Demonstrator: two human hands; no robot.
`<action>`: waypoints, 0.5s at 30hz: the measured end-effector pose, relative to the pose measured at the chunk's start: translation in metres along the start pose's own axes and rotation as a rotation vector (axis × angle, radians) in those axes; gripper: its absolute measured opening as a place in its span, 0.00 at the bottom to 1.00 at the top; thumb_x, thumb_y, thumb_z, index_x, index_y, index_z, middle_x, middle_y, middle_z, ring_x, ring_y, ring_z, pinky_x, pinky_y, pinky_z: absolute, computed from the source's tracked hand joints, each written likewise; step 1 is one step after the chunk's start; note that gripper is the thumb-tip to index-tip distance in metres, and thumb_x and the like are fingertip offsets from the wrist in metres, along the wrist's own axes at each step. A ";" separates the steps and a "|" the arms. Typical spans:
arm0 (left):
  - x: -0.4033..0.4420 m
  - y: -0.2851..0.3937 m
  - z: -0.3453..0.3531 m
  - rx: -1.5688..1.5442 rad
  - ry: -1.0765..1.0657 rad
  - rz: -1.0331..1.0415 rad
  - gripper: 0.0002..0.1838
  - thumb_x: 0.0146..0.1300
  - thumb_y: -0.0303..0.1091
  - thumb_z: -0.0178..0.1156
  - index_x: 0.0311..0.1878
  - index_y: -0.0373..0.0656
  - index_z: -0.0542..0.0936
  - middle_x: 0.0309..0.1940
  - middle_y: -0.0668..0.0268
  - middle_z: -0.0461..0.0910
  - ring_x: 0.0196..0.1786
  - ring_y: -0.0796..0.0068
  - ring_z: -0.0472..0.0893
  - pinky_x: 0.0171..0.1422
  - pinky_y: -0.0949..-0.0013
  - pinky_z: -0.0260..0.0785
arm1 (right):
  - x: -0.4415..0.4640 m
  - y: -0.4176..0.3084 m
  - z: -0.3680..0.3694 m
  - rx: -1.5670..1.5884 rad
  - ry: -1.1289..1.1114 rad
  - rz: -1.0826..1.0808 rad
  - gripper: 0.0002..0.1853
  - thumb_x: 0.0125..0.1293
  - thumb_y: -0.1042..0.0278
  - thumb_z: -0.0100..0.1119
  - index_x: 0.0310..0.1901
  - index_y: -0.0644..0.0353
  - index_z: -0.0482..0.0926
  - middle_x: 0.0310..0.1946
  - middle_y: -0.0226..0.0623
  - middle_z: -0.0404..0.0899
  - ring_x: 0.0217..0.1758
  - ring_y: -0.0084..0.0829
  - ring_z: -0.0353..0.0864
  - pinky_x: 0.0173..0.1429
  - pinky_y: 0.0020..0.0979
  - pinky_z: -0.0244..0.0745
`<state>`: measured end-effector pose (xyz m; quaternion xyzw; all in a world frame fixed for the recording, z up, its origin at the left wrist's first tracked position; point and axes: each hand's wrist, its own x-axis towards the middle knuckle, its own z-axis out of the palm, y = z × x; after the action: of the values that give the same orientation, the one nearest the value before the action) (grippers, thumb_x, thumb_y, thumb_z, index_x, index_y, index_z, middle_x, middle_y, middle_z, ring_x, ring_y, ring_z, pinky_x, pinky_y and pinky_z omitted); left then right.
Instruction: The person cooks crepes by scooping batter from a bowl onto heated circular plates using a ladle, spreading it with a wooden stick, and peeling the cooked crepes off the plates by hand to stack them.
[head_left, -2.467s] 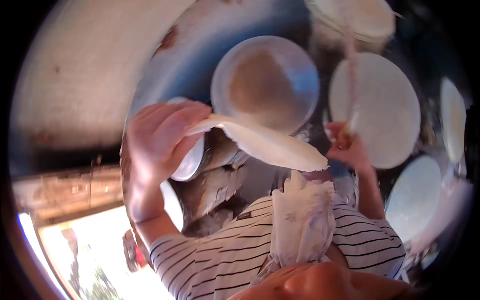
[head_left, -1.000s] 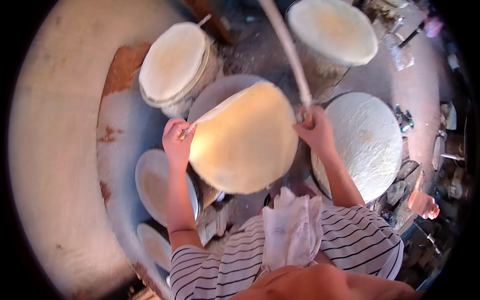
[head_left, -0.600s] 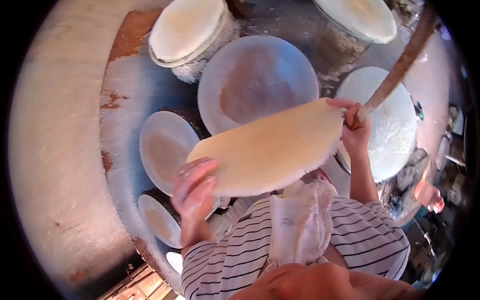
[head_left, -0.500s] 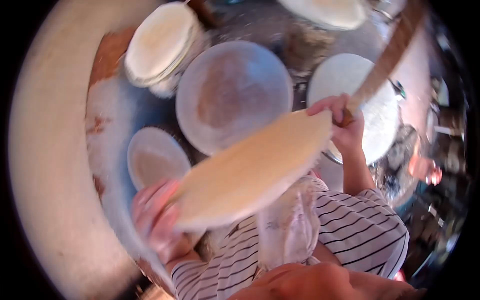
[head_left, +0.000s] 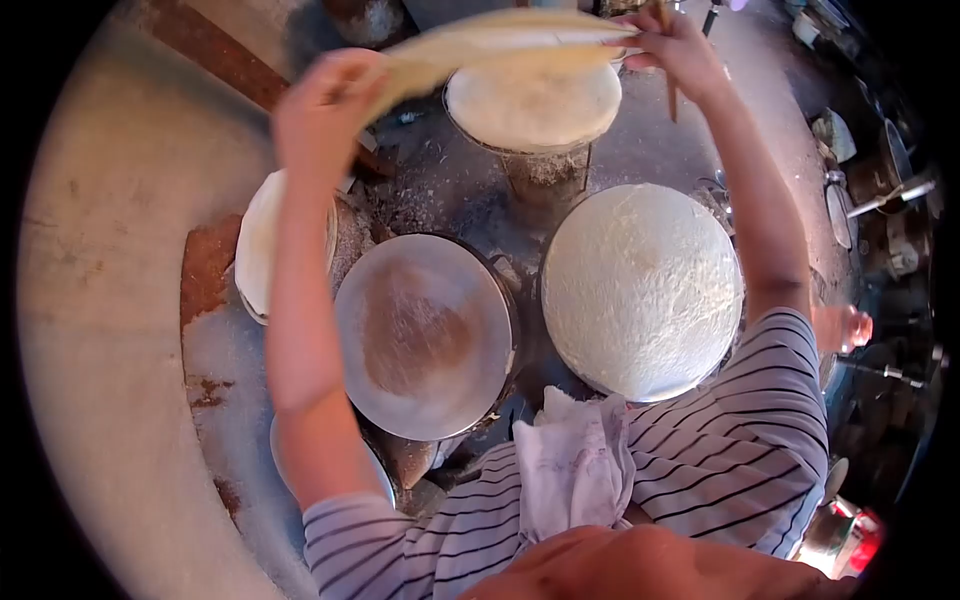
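Note:
A large thin flatbread (head_left: 480, 45) is stretched between my two hands at the top of the view, seen nearly edge-on. My left hand (head_left: 335, 90), slightly blurred, is closed on its left edge. The fingers of my right hand (head_left: 675, 50) pinch its right edge and also keep hold of a wooden stick (head_left: 672, 95). Just below the held flatbread, another pale round flatbread (head_left: 535, 110) lies on a wire stand. Closer to me are a round griddle (head_left: 430, 335) with a brown patch and a second one covered in white batter (head_left: 645, 290).
More round flatbreads (head_left: 260, 245) lie at the left, partly behind my left arm. A curved pale ledge (head_left: 110, 330) runs along the left side. Metal pots and utensils (head_left: 890, 200) crowd the right edge. A cloth (head_left: 575, 460) hangs at my chest.
Both hands have moved forward, away from my body, carrying the flatbread from over the griddles to above the wire stand. The wooden stick now points downward from my right hand.

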<state>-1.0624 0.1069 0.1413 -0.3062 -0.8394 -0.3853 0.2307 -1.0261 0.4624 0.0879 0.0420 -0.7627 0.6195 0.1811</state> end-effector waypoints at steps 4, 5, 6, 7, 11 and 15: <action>-0.015 -0.093 0.128 0.246 -0.002 0.236 0.14 0.49 0.22 0.59 0.40 0.48 0.82 0.41 0.64 0.82 0.46 0.61 0.79 0.53 0.63 0.71 | 0.037 0.126 -0.021 0.201 0.014 0.017 0.05 0.62 0.73 0.59 0.31 0.60 0.73 0.43 0.38 0.83 0.45 0.27 0.80 0.48 0.29 0.75; -0.019 -0.124 0.163 0.232 0.002 0.280 0.13 0.48 0.22 0.57 0.37 0.48 0.81 0.40 0.63 0.81 0.46 0.58 0.77 0.52 0.61 0.70 | 0.043 0.162 -0.008 0.092 0.108 0.118 0.04 0.61 0.72 0.61 0.32 0.60 0.76 0.40 0.36 0.83 0.43 0.26 0.80 0.48 0.28 0.74; -0.028 -0.149 0.194 0.190 0.015 0.197 0.11 0.47 0.21 0.57 0.34 0.46 0.79 0.37 0.62 0.80 0.45 0.57 0.77 0.51 0.60 0.70 | 0.041 0.190 0.002 -0.017 0.202 0.215 0.05 0.60 0.71 0.63 0.34 0.61 0.79 0.38 0.34 0.83 0.41 0.25 0.80 0.47 0.27 0.74; -0.037 -0.178 0.225 0.202 0.019 0.179 0.09 0.47 0.20 0.57 0.32 0.46 0.78 0.37 0.63 0.80 0.45 0.57 0.76 0.51 0.59 0.69 | 0.037 0.214 0.011 -0.043 0.238 0.276 0.05 0.57 0.72 0.65 0.35 0.62 0.81 0.33 0.32 0.82 0.36 0.23 0.79 0.44 0.27 0.73; -0.068 -0.194 0.245 0.237 -0.133 -0.020 0.21 0.53 0.30 0.63 0.53 0.42 0.76 0.53 0.55 0.74 0.58 0.54 0.71 0.62 0.58 0.63 | 0.034 0.274 0.021 -0.029 0.207 0.282 0.05 0.57 0.72 0.63 0.33 0.64 0.81 0.32 0.34 0.82 0.37 0.23 0.79 0.43 0.26 0.73; -0.082 -0.169 0.193 0.358 0.021 0.002 0.23 0.59 0.33 0.59 0.58 0.39 0.73 0.50 0.55 0.73 0.52 0.54 0.71 0.58 0.56 0.63 | 0.027 0.261 0.022 -0.058 0.214 0.417 0.06 0.56 0.73 0.60 0.34 0.65 0.80 0.35 0.36 0.84 0.39 0.26 0.80 0.45 0.28 0.72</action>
<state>-1.1510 0.1437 -0.1103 -0.2571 -0.8919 -0.2326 0.2904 -1.1315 0.5058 -0.1495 -0.1876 -0.7488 0.6221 0.1305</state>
